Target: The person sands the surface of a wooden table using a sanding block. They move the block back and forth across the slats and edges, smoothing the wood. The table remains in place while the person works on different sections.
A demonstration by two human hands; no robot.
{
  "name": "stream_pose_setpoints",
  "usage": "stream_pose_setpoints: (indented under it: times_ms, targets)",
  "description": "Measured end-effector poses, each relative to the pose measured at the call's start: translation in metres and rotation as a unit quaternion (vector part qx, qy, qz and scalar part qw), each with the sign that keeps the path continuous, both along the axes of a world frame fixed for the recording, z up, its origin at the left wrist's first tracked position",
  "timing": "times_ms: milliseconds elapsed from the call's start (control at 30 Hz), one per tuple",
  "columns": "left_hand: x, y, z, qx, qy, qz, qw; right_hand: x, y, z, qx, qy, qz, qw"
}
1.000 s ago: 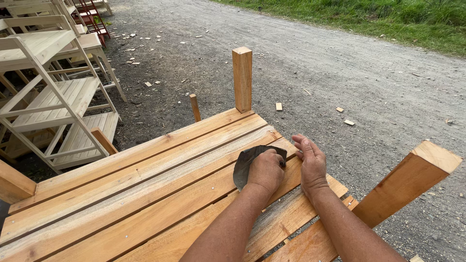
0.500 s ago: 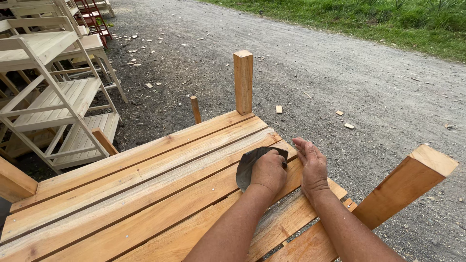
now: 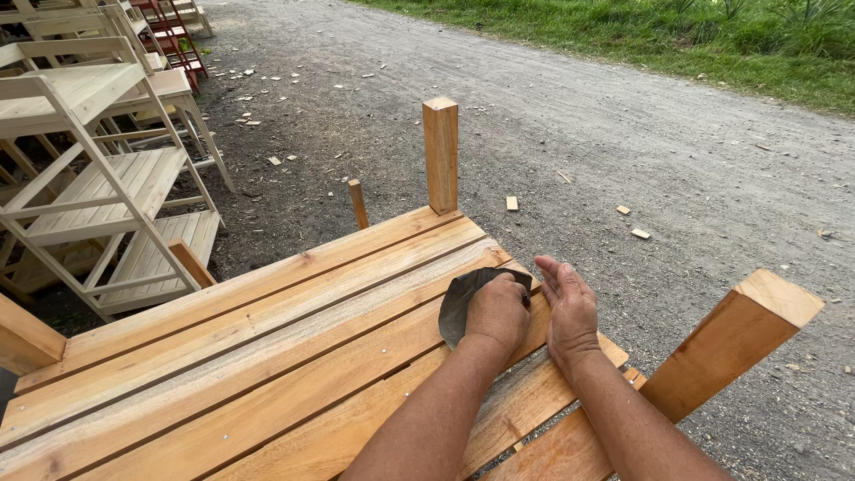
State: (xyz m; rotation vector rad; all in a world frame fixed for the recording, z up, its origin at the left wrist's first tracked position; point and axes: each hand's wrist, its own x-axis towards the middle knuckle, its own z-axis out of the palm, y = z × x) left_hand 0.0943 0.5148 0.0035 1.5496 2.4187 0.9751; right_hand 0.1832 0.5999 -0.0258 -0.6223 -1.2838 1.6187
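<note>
Outdoors on gravel, the plank tabletop (image 3: 267, 356) carries dark sandpaper (image 3: 459, 298), now slid slightly nearer; left hand (image 3: 497, 312) clenched on it, right hand (image 3: 568, 307) flat, released, beside it.

- sandpaper sheet (image 3: 461, 301) lies on the slatted counter (image 3: 267, 356), under the left hand (image 3: 497, 312).
- right hand (image 3: 568, 307) rests just right of it, near the counter edge.
- upright leg post (image 3: 441, 153) behind; slanted post (image 3: 730, 343) right.
- shelving racks (image 3: 89, 178) far left, on gravel ground (image 3: 623, 151).
</note>
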Motion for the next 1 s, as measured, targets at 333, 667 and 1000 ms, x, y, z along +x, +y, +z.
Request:
stream_pose_setpoints:
  times_ms: [333, 667, 1000]
  targets:
    - [0.01, -0.001, -0.007, 0.017, 0.013, -0.018, 1.0, 0.007, 0.012, -0.003, 0.0, 0.019, -0.002, 1.0]
    - [0.016, -0.002, -0.02, 0.039, 0.014, -0.024, 0.999, 0.01, 0.022, -0.008, -0.033, 0.06, 0.001, 0.998]
    - [0.011, 0.028, -0.005, 0.002, 0.015, -0.02, 1.0, 0.01, 0.023, -0.008, -0.001, -0.001, 0.001, 1.0]
